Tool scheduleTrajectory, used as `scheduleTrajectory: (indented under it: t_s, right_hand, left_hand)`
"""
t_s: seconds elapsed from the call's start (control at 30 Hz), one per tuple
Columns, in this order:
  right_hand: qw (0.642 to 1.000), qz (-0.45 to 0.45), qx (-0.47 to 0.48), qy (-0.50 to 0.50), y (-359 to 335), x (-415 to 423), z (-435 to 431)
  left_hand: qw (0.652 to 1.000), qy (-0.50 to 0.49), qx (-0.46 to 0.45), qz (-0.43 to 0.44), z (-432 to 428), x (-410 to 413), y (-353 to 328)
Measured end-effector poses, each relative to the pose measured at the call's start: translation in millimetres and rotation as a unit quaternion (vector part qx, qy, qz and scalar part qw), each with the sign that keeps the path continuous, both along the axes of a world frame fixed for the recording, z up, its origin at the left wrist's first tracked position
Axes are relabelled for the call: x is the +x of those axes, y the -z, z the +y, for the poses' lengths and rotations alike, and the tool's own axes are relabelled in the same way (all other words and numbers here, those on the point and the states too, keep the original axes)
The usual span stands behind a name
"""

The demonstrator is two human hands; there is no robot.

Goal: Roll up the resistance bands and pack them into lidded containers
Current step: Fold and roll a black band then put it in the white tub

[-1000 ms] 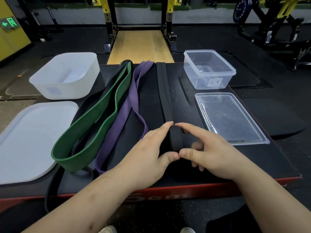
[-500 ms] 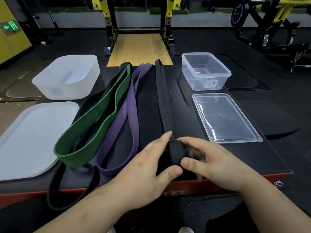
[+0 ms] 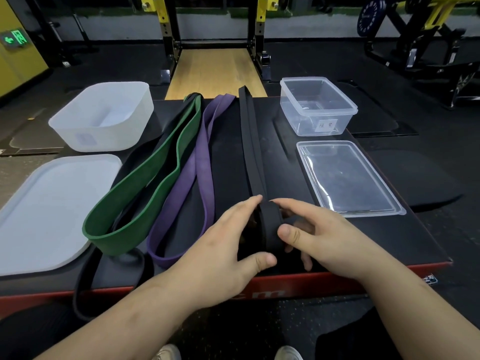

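Near the bench's front edge, the left hand (image 3: 228, 242) and right hand (image 3: 322, 237) are curling fingers (image 3: 262, 261) round the black band (image 3: 270, 224), barely rolled. The green band (image 3: 145, 193) and purple band (image 3: 197, 172) are lying unrolled; nothing is sitting packed.

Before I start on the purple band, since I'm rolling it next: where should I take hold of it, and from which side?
Grip the purple band at its near end, the closed bend by the front edge of the platform. Come from above on your side: the band lies flat, running away from you, so a grip there can roll it forward.
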State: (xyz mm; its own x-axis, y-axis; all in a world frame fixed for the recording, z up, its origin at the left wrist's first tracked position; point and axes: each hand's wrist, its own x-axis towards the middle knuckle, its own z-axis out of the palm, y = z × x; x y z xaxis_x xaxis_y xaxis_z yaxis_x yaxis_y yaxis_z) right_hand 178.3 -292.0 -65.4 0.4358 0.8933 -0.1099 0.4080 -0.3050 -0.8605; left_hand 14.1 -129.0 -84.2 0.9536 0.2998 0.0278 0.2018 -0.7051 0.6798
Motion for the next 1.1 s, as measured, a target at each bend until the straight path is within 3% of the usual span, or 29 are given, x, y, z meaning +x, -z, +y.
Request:
scheduleTrajectory:
  t_s: [0.8, 1.1]
  right_hand:
    - [1.0, 0.01, -0.021, 0.019, 0.5, 9.5, 16.8]
    - [0.999, 0.031, -0.021, -0.017, -2.5, 5.8, 4.2]
  left_hand:
    - [0.999, -0.021, -0.042, 0.01, 12.9, 20.5, -5.7]
    - [0.999, -0.006, -0.04, -0.012, 4.9, 9.7, -14.5]
